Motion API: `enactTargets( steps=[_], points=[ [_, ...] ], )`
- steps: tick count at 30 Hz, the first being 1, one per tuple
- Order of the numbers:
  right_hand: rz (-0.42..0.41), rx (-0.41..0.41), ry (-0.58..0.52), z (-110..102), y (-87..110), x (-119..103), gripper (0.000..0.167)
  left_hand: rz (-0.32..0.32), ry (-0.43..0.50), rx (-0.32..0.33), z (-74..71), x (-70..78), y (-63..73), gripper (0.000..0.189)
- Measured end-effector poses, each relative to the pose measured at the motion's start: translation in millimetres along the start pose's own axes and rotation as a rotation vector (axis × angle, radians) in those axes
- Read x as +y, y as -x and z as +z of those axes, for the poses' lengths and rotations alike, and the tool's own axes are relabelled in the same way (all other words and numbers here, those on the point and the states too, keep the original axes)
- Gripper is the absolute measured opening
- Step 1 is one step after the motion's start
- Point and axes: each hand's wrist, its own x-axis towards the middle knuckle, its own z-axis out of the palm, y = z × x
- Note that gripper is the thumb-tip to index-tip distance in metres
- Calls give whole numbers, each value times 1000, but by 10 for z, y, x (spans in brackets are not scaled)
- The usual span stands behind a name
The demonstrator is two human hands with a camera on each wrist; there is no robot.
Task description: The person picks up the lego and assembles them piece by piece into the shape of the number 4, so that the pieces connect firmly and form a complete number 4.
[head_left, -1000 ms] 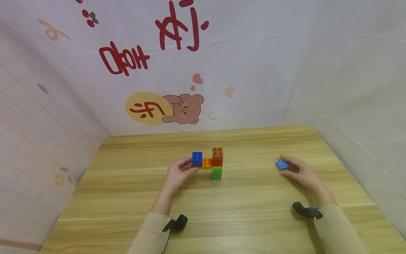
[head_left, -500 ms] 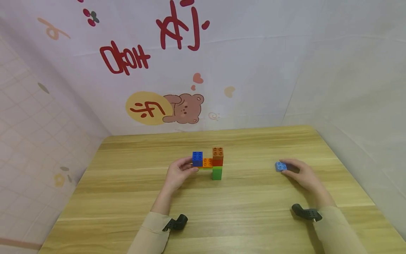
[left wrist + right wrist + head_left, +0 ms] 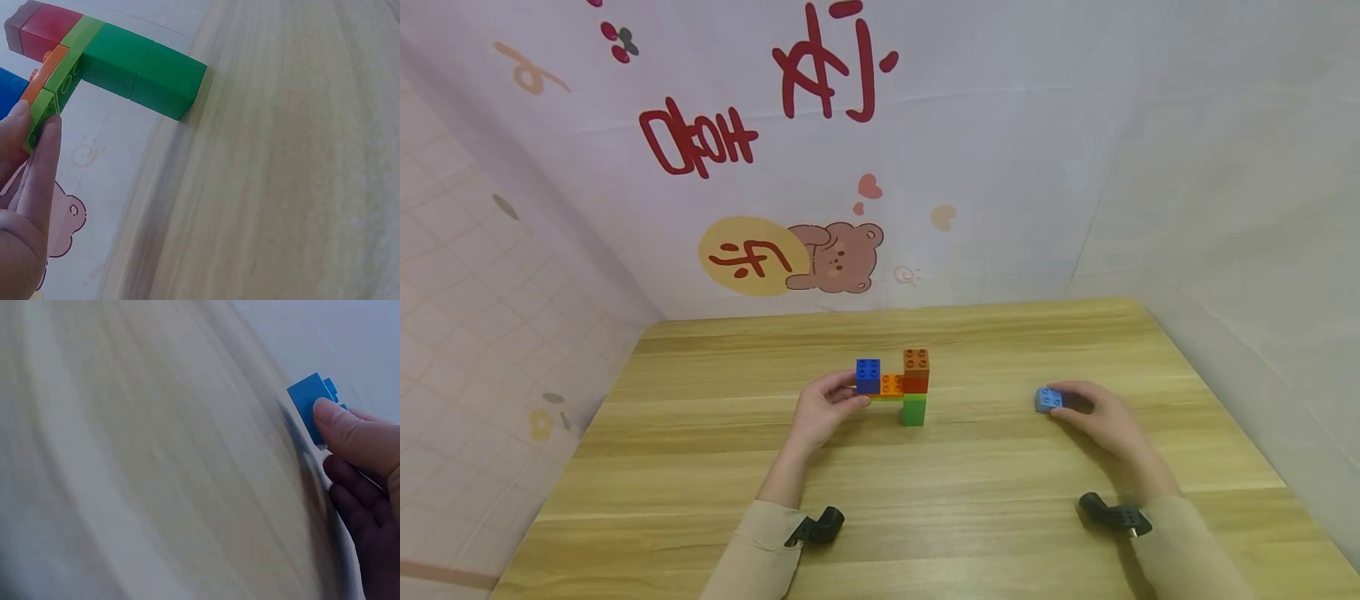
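A structure of toy building bricks (image 3: pixel 914 385) stands on the table, with green at its foot and red and brown on top. From its left side juts an arm of lime and orange bricks that bears a dark blue brick (image 3: pixel 868 376). My left hand (image 3: pixel 823 410) pinches the outer end of this arm; in the left wrist view, thumb and fingers (image 3: pixel 40 181) hold the lime piece from below. Off to the right, my right hand (image 3: pixel 1102 417) pinches a light blue brick (image 3: pixel 310 406) between thumb and finger, its studs facing up in the head view.
The wooden table (image 3: pixel 985 500) meets a white cloth backdrop (image 3: pixel 1000 167) with red characters and a printed bear. Cloth sides rise at left and right. Dark wrist mounts (image 3: pixel 817 527) sit on both forearms.
My right hand has closed its fingers on the light blue brick and moved it left, toward the structure. My left hand and the structure stay where they were.
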Motion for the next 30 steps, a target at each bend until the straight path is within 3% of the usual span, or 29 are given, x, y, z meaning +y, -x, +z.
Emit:
enactTargets(
  steps=[4,9,16,30],
  points=[
    [-2,-30,-104,72,-23,-139,40,-1,-6,3,-2,-7,-7,38],
    [-33,-39,-146,143,-110,-351,42,-11,-2,-2,-9,-1,-4,38],
    [-73,6,-76,238,-282,-710,37,11,12,9,-2,-14,-4,42],
    [-262,18,-79,288,-564,-1519,39,13,18,12,3,-11,2,40]
  ],
)
